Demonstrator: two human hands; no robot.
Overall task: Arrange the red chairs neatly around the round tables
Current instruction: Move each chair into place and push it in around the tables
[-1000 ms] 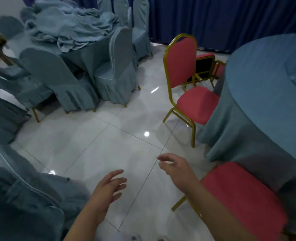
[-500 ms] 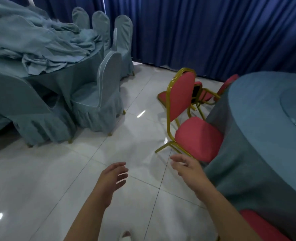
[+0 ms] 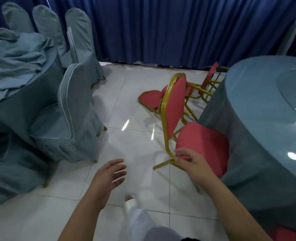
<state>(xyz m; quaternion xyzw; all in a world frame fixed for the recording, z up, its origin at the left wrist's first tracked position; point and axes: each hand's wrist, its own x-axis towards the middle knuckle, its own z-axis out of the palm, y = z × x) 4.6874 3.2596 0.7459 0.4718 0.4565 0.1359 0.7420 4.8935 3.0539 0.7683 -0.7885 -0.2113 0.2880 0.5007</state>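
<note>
A red chair (image 3: 202,145) with a gold frame stands at the round table (image 3: 258,129), which wears a blue-grey cloth; its seat is partly under the cloth edge. My right hand (image 3: 190,160) is at the seat's near-left corner, fingers and thumb curled on the seat edge beside the gold frame. My left hand (image 3: 110,174) hovers open over the floor, holding nothing. A second red chair (image 3: 150,98) stands behind the first, angled away from the table. A third red chair (image 3: 211,75) is further back by the table edge. Another red seat (image 3: 286,233) shows at the bottom right.
Blue-covered chairs (image 3: 70,119) ring a second table (image 3: 13,54) piled with loose cloths on the left. A dark blue curtain (image 3: 161,28) closes the back. White tiled floor (image 3: 130,141) runs between the two tables. My leg and foot (image 3: 131,202) are below my hands.
I have moved closer to the red chair. My right hand has reached forward from open air onto the seat's corner. My left hand stays open.
</note>
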